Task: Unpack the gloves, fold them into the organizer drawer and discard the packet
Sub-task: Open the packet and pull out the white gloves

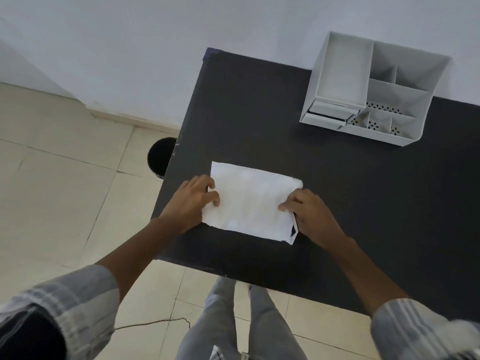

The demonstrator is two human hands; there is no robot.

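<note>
A flat white packet (250,201) lies on the black table (363,203), near its front left part. My left hand (193,201) grips the packet's left edge, fingers curled over it. Pinching the right edge is my right hand (309,214), where something dark shows at the packet's open lower right corner. The gloves themselves are hidden inside. A white desk organizer (374,87) with several compartments stands at the table's far right; its small drawer (328,115) sits at its lower left and looks slightly pulled out.
A black round bin (159,157) stands on the tiled floor just left of the table's left edge. A white wall runs behind the table. My legs are below the table's front edge. A thin cable lies on the floor.
</note>
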